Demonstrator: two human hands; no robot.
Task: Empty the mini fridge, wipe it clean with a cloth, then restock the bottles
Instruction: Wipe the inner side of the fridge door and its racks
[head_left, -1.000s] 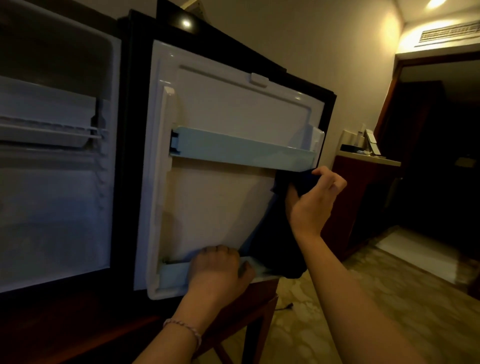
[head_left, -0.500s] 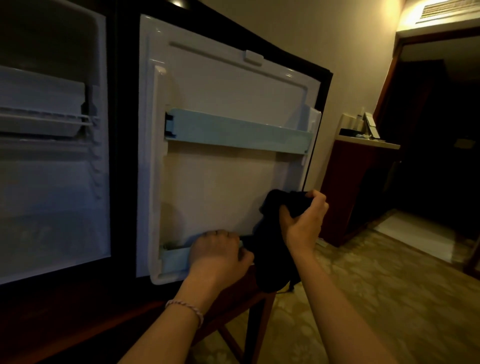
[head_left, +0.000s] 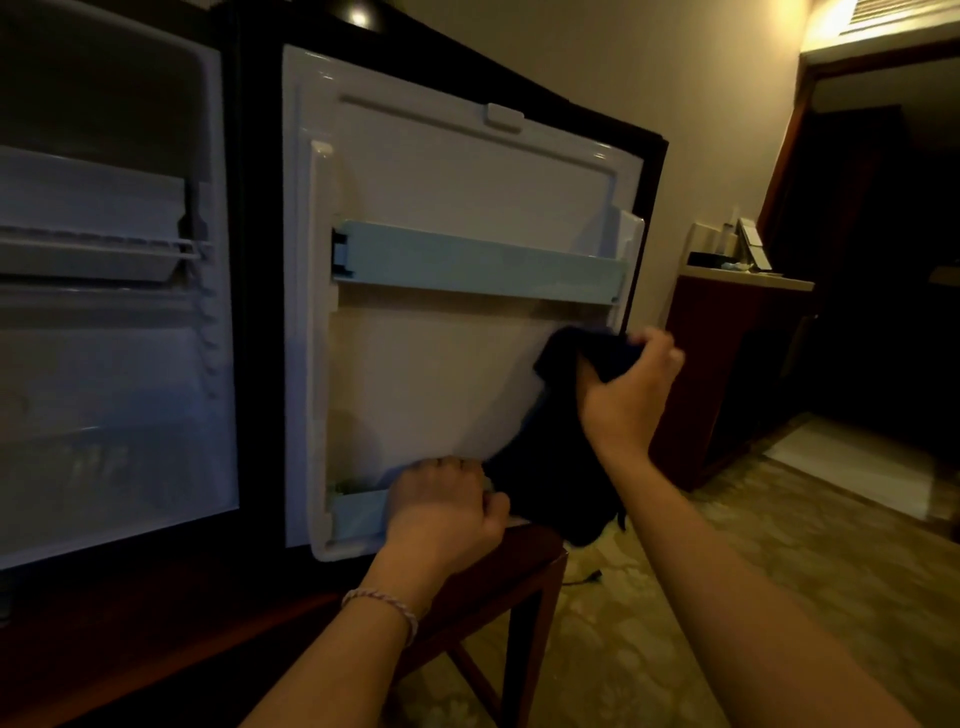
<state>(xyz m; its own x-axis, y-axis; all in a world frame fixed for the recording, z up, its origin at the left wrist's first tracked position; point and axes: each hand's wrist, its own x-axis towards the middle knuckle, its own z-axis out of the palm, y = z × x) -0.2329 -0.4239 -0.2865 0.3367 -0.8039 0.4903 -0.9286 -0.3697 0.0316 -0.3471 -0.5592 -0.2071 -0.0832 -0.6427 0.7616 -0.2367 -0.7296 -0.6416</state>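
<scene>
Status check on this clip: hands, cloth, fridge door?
Left hand gripping lower door shelf. Right hand shut on dark cloth, against inner door panel. No bottles visible; nothing obstructing.

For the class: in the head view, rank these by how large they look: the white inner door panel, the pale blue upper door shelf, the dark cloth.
1. White inner door panel
2. Pale blue upper door shelf
3. Dark cloth, though close to the shelf; nearness makes that unsure.

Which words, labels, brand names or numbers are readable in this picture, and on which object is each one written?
None can be read.
Fridge door: its white inner panel carries no print.
Dark cloth in the right hand: no label visible.
Items on the far counter: too small and dim to tell whether they carry any text.
</scene>
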